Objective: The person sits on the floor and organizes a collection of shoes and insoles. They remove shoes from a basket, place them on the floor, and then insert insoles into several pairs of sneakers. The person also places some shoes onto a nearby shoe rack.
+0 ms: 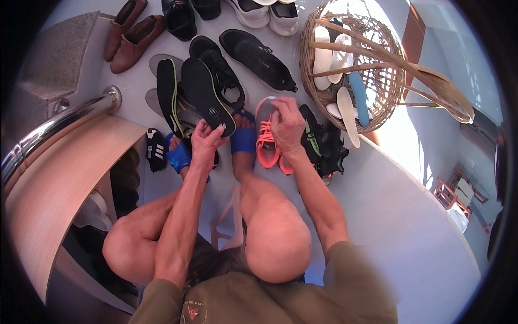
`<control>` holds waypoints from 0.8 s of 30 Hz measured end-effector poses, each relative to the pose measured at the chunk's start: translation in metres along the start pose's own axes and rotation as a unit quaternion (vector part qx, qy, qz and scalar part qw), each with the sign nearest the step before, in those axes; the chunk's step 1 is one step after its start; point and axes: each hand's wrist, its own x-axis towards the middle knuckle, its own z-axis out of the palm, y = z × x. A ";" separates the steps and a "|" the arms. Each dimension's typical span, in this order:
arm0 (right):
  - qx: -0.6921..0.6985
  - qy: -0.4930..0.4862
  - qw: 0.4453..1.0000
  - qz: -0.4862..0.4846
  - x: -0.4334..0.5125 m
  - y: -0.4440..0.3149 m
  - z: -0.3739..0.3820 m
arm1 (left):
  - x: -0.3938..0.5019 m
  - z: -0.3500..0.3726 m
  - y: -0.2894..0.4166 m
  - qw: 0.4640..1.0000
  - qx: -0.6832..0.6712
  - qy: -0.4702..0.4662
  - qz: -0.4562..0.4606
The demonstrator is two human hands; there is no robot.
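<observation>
My left hand (207, 139) pinches the heel end of a black insole (202, 87) between thumb and fingers. Just left of it is another black insole with a yellow-green edge (167, 95); whether my hand also touches that one I cannot tell. Over a grey running shoe with orange laces (266, 131) is my right hand (288, 123), fingers bent and near the toe; whether they touch it is unclear. Black sneakers (216, 71) and a black slip-on shoe (259, 58) lie beyond. Grey insoles (153, 101) show partly behind the black ones.
A wicker basket (309, 87) holding insoles stands at the upper right. Black shoes (323, 141) lie right of the orange-laced one. Brown loafers (137, 44) and more shoes stand at the top. A wooden cabinet (73, 162) and metal rail (60, 125) flank the left. Blue slippers (243, 139) are on my feet.
</observation>
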 end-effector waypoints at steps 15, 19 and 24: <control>-0.073 -0.201 0.957 0.198 0.056 -0.024 0.113 | -0.031 -0.001 0.008 1.000 -0.012 0.021 0.003; -0.066 -0.254 0.940 0.216 0.073 -0.024 0.105 | -0.065 -0.010 0.013 0.994 -0.075 0.077 0.018; -0.042 -0.224 0.966 0.125 0.077 -0.065 0.030 | -0.130 -0.011 0.029 0.988 -0.097 0.066 0.104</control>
